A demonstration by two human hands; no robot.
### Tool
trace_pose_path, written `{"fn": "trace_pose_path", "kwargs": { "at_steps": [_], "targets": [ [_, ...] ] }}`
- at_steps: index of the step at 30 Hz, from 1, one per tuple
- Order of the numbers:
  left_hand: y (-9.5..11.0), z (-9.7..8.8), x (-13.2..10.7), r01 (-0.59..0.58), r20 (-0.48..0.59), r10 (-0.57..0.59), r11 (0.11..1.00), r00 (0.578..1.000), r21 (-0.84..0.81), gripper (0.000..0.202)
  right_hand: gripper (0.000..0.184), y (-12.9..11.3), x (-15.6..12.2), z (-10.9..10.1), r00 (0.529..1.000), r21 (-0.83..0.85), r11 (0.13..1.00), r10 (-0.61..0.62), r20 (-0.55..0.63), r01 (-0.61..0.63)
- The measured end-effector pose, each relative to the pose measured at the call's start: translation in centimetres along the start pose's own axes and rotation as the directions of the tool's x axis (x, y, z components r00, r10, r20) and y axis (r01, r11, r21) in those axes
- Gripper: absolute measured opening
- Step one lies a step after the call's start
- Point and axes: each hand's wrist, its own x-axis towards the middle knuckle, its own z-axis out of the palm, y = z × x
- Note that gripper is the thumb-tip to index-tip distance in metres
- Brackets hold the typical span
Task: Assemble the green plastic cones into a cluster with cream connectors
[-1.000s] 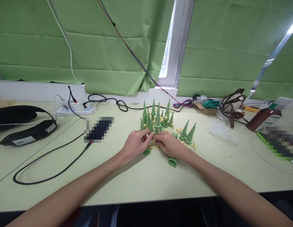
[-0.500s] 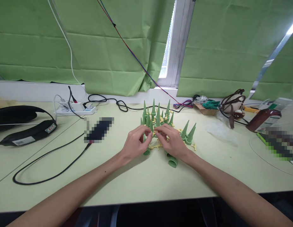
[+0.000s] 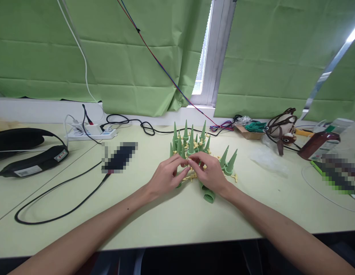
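My left hand [image 3: 167, 176] and my right hand [image 3: 210, 173] meet over a heap of green plastic cones [image 3: 190, 142] and small yellow connector pieces [image 3: 190, 177] on the pale green table [image 3: 171, 217]. Both hands pinch at one spot, thumbs and forefingers touching around a small part that I cannot make out. A green cone [image 3: 207, 194] lies on its side under my right palm. Two more cones [image 3: 229, 160] stand upright just right of that hand. Part of another cone shows beneath my left fingers.
A black neck-worn device [image 3: 28, 151] lies at the far left. A white power strip [image 3: 90, 131] with black cables [image 3: 60, 198] sits behind it. A blurred dark object [image 3: 120, 156] lies left of the cones. Bags, a brown strap and clutter [image 3: 283, 131] fill the right side. Green curtains hang behind.
Both hands have lifted a little off the table and drawn their fingertips together in a pinch above the yellow pieces.
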Motion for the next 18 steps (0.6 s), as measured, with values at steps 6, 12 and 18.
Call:
{"fn": "trace_pose_path", "kwargs": {
  "at_steps": [6, 12, 18],
  "targets": [
    [0.35, -0.11, 0.06, 0.022, -0.007, -0.022, 1.000, 1.000, -0.012, 0.016, 0.012, -0.05, 0.02, -0.08, 0.999, 0.007, 0.999, 0.039, 0.010, -0.039],
    [0.54, -0.36, 0.42, 0.086, -0.031, -0.088, 0.994, 0.996, -0.060, 0.021, 0.016, -0.01, 0.07, -0.15, 0.998, -0.010, 0.998, 0.061, 0.022, -0.060],
    [0.08, -0.28, 0.53, 0.223, -0.012, -0.228, 0.961, 0.974, -0.162, 0.022, 0.019, 0.11, 0.11, -0.19, 0.998, -0.012, 0.998, 0.058, 0.026, -0.057]
  ]
}}
